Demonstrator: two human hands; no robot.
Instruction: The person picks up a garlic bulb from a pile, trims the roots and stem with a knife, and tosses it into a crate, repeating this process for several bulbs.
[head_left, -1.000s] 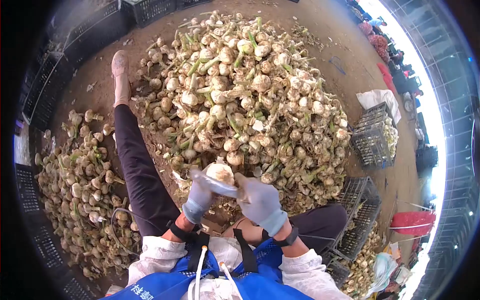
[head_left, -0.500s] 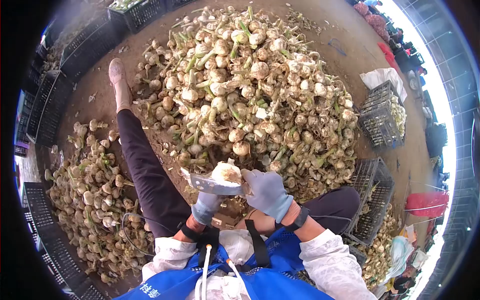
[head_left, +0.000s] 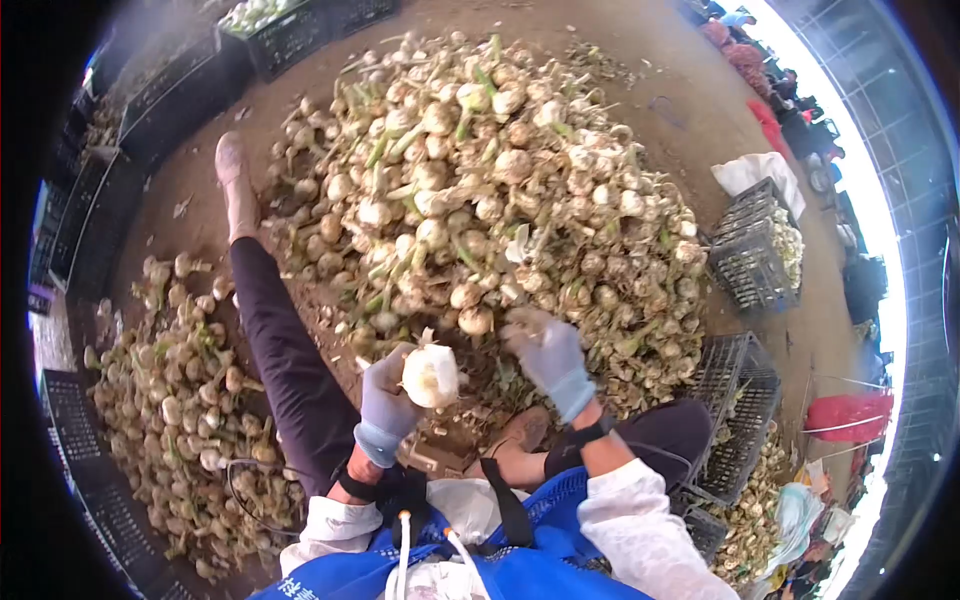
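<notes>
Wrapped in a grey glove, my left hand (head_left: 388, 398) grips a white, peeled-looking garlic bulb (head_left: 431, 376) above my lap. To the right, my gloved right hand (head_left: 550, 362) reaches to the near edge of the large garlic pile (head_left: 500, 180). Its fingertips are blurred against the bulbs, so whatever they hold is hard to make out. No blade shows in either hand. A second heap of garlic (head_left: 180, 400) with stalks lies beyond my outstretched leg on the left.
Black crates (head_left: 95, 225) line the left side. On the right are a crate of garlic (head_left: 750, 250) with a white sack, an empty-looking crate (head_left: 735, 420) by my knee, and a red bundle (head_left: 848, 415). My legs lie at both sides of the near pile edge.
My hands have moved apart. My left hand has come up with the bulb, my right hand has moved toward the pile, and the blade seen before is out of sight.
</notes>
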